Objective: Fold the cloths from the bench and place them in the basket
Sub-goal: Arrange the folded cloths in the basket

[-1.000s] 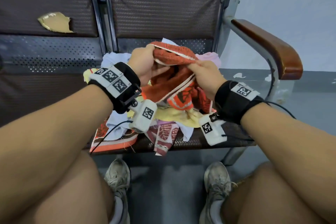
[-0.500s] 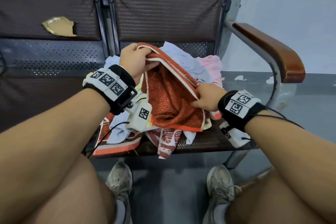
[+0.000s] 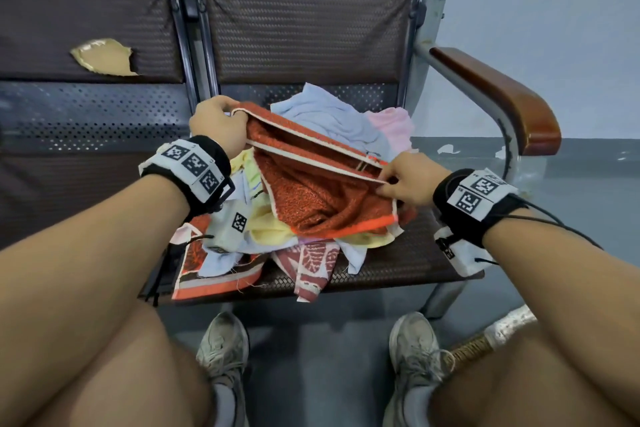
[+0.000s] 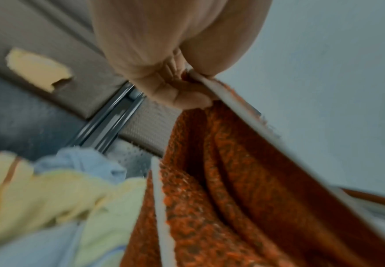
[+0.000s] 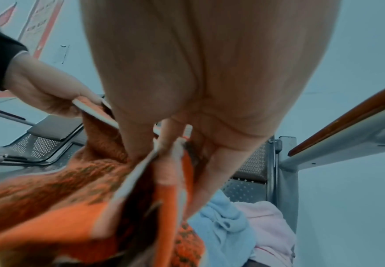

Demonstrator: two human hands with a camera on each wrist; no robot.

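Note:
An orange-red woven cloth (image 3: 311,198) with a cream border hangs stretched over a pile of cloths (image 3: 277,239) on the bench seat (image 3: 408,253). My left hand (image 3: 216,123) pinches its far left corner; the left wrist view shows the fingers (image 4: 186,94) curled round the cream edge of the orange cloth (image 4: 221,180). My right hand (image 3: 405,180) pinches the near right corner, and in the right wrist view its fingers (image 5: 170,144) clamp the border of the orange cloth (image 5: 49,207). Light blue (image 3: 332,118), pink (image 3: 391,125) and yellow (image 3: 270,229) cloths lie beneath. No basket is in view.
The bench has a brown woven backrest (image 3: 304,28) and a wooden armrest (image 3: 495,94) on the right. A torn patch (image 3: 104,57) marks the neighbouring seat back. My knees and shoes (image 3: 225,350) sit close to the seat's front edge. Grey floor lies below.
The bunched orange cloth has been pulled open: my left hand moved left and back, my right hand moved right and toward me, so the cloth's top edge is now taut between them.

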